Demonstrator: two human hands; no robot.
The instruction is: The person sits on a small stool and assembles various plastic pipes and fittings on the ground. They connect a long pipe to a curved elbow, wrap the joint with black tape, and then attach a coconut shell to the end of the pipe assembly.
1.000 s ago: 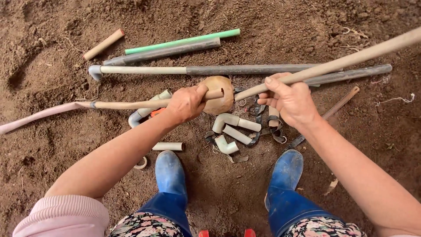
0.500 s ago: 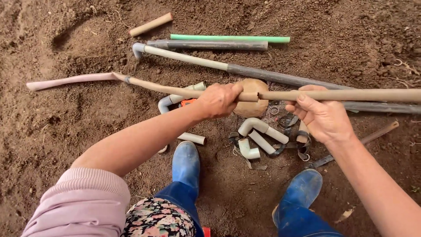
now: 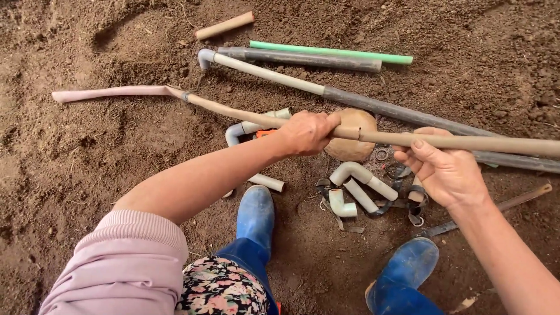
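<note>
Both hands are on the long tan, dirt-smeared pipe (image 3: 408, 140), which runs almost level across the middle of the view, from its pale pink bent end at nine o'clock out past the edge at three o'clock. The left hand (image 3: 307, 132) is wrapped tight around it near the centre, knuckles up. The right hand (image 3: 441, 169) cradles it from below with the thumb pressed on top, fingers curled loosely rather than clenched. Just beyond the left hand, toward one o'clock, sits a round tan stone (image 3: 353, 135) on the brown soil (image 3: 105, 169); the pipe crosses in front of it, and whether they touch I cannot tell from this angle. At twelve o'clock lie a slim green pipe (image 3: 332, 52) and a dark grey pipe (image 3: 303, 59) side by side, with a short tan pipe stub (image 3: 224, 25) at eleven. A long grey-and-cream pipe with an elbow end (image 3: 350, 99) slants behind the held one. Near the centre, white curved pipe fittings (image 3: 357, 186) lie clustered, just beyond two blue rubber boots (image 3: 255, 216) at six o'clock.
</note>
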